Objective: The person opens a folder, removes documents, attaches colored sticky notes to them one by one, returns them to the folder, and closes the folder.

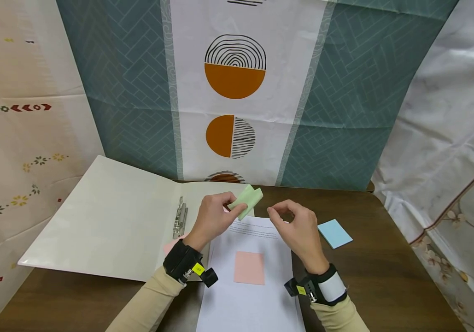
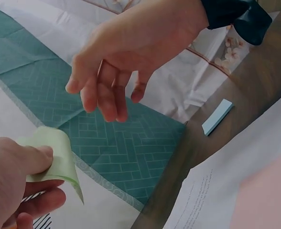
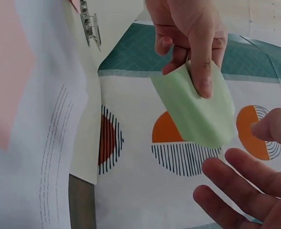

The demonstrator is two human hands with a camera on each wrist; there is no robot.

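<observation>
My left hand (image 1: 213, 216) pinches a pale green sticky note (image 1: 247, 200) between thumb and fingers, above the top of a printed sheet (image 1: 276, 295). In the right wrist view the green note (image 3: 198, 112) bends, its lower edge curling. My right hand (image 1: 301, 230) is raised to the right of it, apart from the note. Its fingers are loosely bent with nothing between them, as the left wrist view of that right hand (image 2: 131, 47) also shows. A pink sticky note (image 1: 249, 268) lies on the sheet below both hands.
An open white ring binder (image 1: 108, 221) lies at the left, its metal clip (image 1: 180, 219) near the spine. Part of another pink note (image 1: 172, 246) shows by my left wrist. A light blue sticky pad (image 1: 335, 234) rests on the brown table (image 1: 386, 276) at the right.
</observation>
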